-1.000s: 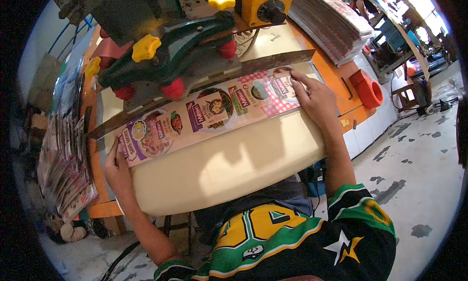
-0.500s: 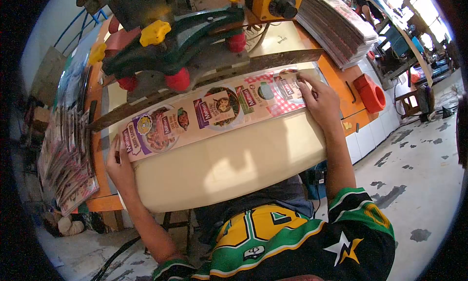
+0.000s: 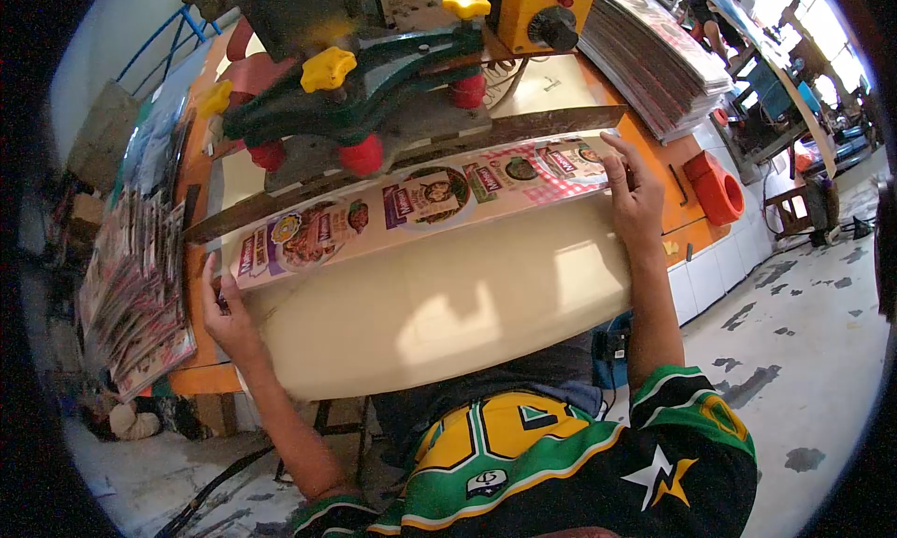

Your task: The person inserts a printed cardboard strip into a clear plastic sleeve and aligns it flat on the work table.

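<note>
- Both left hand (image 3: 230, 316) and right hand (image 3: 638, 199) partly curled at the ends of the printed strip (image 3: 419, 202); pinching or merely touching, impossible to tell.
- On the cream sheet (image 3: 355, 314), behind the near edge of the tabletop (image 3: 204, 380).
- Probably light, bendable, slick; best taken by both ends.
- Nearer the metal bar (image 3: 523, 129) than a second ago.

On the pale peach strip (image 3: 376, 222) between the left hand (image 3: 232, 321) and the right hand (image 3: 638, 200), purple and green labels (image 3: 399, 205) are printed, with a red-and-white check set toward the right hand. Nearer than the hands, plain cream is shown by the board (image 3: 448, 276); beyond them, a dark green bracket (image 3: 402, 69) is fitted with yellow knobs (image 3: 327, 69) and red knobs (image 3: 361, 152).
</note>
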The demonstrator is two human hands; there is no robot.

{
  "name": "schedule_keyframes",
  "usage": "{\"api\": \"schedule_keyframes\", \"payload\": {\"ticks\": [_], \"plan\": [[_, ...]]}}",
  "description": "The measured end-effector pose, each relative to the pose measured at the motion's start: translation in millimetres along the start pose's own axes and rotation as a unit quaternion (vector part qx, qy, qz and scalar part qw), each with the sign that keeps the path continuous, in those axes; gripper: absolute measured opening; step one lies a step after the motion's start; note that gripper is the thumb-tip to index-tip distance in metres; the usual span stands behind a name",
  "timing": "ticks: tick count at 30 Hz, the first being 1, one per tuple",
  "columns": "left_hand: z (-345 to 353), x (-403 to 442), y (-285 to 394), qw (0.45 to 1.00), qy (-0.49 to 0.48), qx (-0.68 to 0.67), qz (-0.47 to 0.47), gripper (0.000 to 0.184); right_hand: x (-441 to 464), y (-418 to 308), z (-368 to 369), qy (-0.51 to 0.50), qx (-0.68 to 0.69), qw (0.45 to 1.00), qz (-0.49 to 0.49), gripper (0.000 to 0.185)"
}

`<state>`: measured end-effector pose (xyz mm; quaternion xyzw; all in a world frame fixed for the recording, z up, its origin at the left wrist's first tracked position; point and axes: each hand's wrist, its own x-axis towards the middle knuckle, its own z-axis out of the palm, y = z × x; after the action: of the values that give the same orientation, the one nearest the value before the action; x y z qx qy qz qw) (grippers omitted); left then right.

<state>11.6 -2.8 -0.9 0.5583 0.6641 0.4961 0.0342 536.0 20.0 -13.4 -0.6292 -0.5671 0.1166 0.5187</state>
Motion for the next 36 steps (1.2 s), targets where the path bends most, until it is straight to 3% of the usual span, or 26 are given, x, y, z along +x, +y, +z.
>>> {"api": "schedule_keyframes", "payload": {"ticks": [3, 5, 7, 9, 14, 15, 17, 20, 22, 33, 36], "plan": [[-0.2, -1.1, 3.3, 0.999, 0.0, -0.03, -0.033, 0.043, 2.2, 4.1, -3.4, -0.003, 0.0, 1.0, -0.021, 0.038], [-0.3, 1.0, -17.5, 0.995, -0.013, -0.09, -0.032, 0.04, 5.8, 5.8, -3.4, -0.034, 0.158, 0.985, 0.057, 0.042], [0.2, 4.5, -21.3, 0.988, -0.027, -0.15, -0.031, 0.038, 6.0, -0.2, -2.1, -0.051, 0.162, 0.979, 0.109, 0.043], [1.3, 5.1, -21.2, 0.968, -0.039, -0.219, -0.114, 0.036, 6.2, -10.0, -3.3, -0.068, 0.165, 0.97, 0.163, 0.045], [-7.7, 6.3, -16.2, 0.971, -0.093, -0.173, -0.14, 0.032, 6.0, -19.1, -8.6, -0.111, 0.127, 0.966, 0.194, 0.045], [-7.7, 6.0, -13.5, 0.97, -0.104, -0.168, -0.143, 0.03, 5.9, -11.3, -5.2, -0.116, 0.129, 0.966, 0.193, 0.045], [-5.3, 4.0, -8.4, 0.973, -0.107, -0.144, -0.148, 0.031, 4.5, 7.8, 3.6, -0.1, 0.052, 0.99, 0.081, 0.04], [-3.1, 4.8, -15.6, 0.973, -0.134, -0.111, -0.155, 0.033, 2.1, -6.3, 3.0, -0.097, -0.042, 0.993, 0.046, 0.037], [-1.7, 4.5, -14.5, 0.985, -0.131, -0.072, -0.086, 0.037, 1.9, -13.0, 1.9, -0.108, -0.043, 0.992, 0.051, 0.036], [5.9, 4.9, -15.4, 0.99, -0.131, 0.035, -0.031, 0.044, -0.1, -19.6, 4.9, -0.108, 0.018, 0.991, 0.072, 0.034], [7.6, 1.6, -14.5, 0.99, -0.136, 0.028, -0.034, 0.044, -0.4, -9.8, 4.4, -0.106, -0.054, 0.993, 0.009, 0.037]]}}
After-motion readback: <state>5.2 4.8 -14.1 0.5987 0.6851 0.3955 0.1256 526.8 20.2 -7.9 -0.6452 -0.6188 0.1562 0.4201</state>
